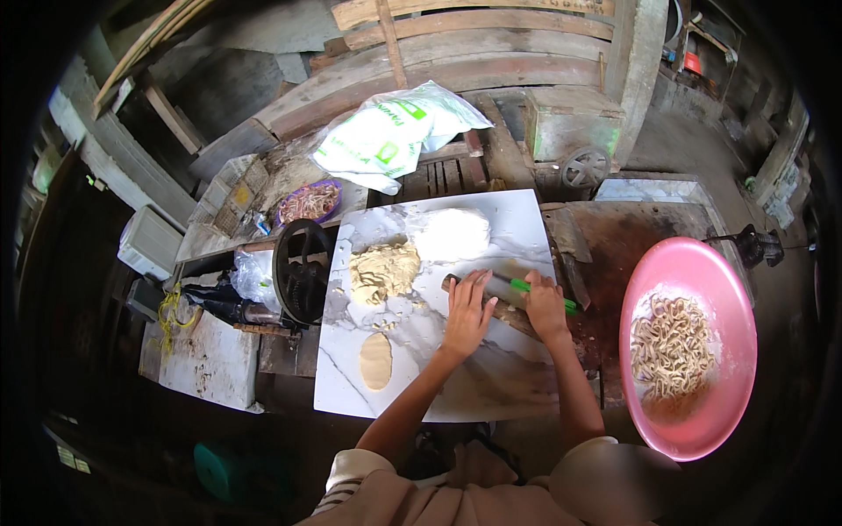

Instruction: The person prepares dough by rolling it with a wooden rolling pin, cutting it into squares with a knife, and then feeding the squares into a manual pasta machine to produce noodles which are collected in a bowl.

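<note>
My left hand point(469, 309) lies with fingers stretched out over a dark wooden bar point(517, 317) on a marble-patterned board point(517, 373). Just right of it, my right hand point(545, 307) is closed round what looks like a green-handled knife point(520, 284); green shows on both sides of the fist, and the blade is hard to make out. Whatever lies under the bar is hidden. Left of my hands sit a lump of pale dough point(382, 270) and, nearer me, a flat oval dough piece point(376, 361). A heap of white flour point(452, 233) is at the board's far side.
At right stands a pink basin point(741, 351) with floury dough strips point(674, 346). A black handwheel point(303, 272) adjoins the board's left edge. Beyond are a purple-rimmed basin point(309, 202), a white-green sack point(395, 136) and a wooden box point(572, 123) with a pulley wheel point(585, 167).
</note>
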Demonstrator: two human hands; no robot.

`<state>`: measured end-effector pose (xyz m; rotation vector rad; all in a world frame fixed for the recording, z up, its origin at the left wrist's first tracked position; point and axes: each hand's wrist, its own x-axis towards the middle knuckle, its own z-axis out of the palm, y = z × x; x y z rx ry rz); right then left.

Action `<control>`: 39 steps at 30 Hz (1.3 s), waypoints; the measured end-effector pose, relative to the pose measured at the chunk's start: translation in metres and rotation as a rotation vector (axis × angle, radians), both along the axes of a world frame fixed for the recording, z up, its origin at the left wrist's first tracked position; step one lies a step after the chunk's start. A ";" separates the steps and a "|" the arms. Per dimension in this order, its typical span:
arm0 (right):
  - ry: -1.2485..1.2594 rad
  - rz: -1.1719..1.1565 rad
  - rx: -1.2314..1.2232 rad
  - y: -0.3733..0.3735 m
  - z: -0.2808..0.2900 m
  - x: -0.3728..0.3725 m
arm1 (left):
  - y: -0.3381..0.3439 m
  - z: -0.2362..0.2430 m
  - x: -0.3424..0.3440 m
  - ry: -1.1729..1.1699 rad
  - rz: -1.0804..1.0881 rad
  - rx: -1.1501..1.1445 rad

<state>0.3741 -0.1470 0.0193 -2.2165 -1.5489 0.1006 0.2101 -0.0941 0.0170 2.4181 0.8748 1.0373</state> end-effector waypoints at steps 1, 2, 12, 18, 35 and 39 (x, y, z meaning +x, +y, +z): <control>0.000 0.032 0.044 0.000 0.008 -0.003 | 0.001 0.004 -0.002 -0.095 0.003 -0.065; 0.006 0.052 0.086 -0.001 0.018 -0.006 | 0.002 0.009 -0.005 -0.192 0.005 -0.131; 0.094 0.469 0.166 -0.015 0.088 -0.122 | 0.016 0.046 -0.113 -0.791 -0.166 -0.663; 0.097 0.660 0.054 -0.003 0.069 -0.191 | 0.007 0.021 -0.206 -0.761 -0.104 -0.725; -0.615 0.732 -0.032 0.038 0.016 -0.218 | -0.040 -0.034 -0.279 0.288 0.111 -0.172; -0.636 0.758 -0.034 0.046 0.015 -0.221 | -0.040 -0.031 -0.276 0.315 0.136 -0.163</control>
